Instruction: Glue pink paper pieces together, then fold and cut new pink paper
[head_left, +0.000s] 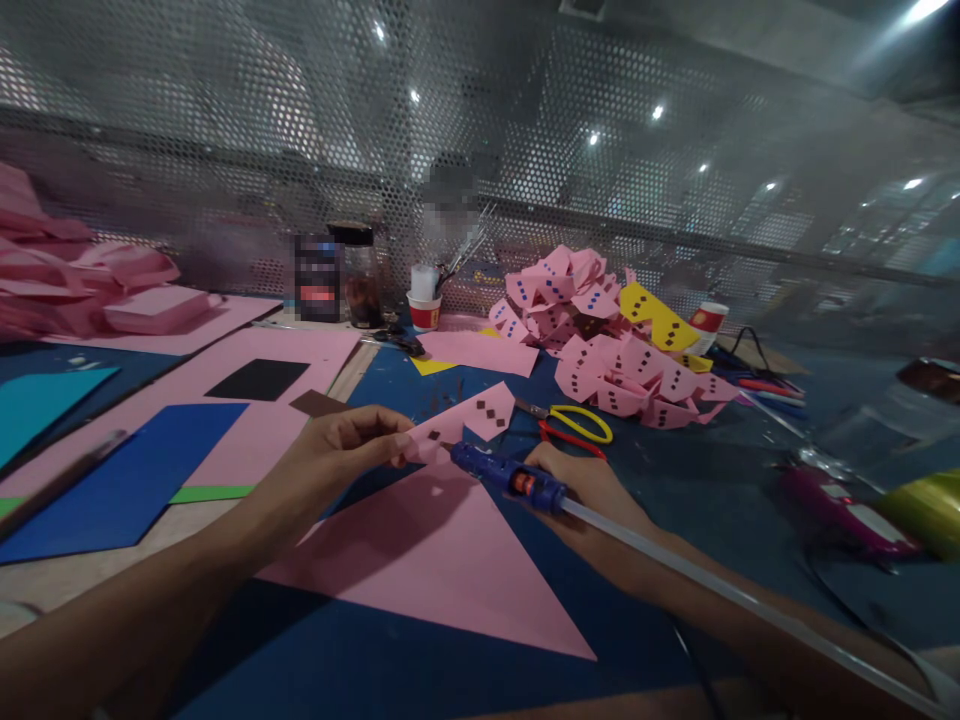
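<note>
Between thumb and fingers, my left hand (364,440) pinches the left end of a pink paper cutout (491,412) that bears small dark diamonds. My right hand (592,500) is wrapped round a blue hot glue gun (506,474), with a long clear glue stick (675,565) running out of its back. The gun's nozzle is at the cutout near my left fingertips; whether it touches cannot be made out. Below both hands lies a large pink paper sheet (442,560). Just beyond the gun rest scissors (581,425) with yellow and red handles.
Pink cutouts with dark diamonds (637,380) are heaped at the back right, beside a yellow cutout (660,318). Blue (127,480) and black (257,379) sheets lie left. A jar (362,280) and paper cup (424,312) stand by the perforated metal wall (300,120). A magenta tool (844,510) lies right.
</note>
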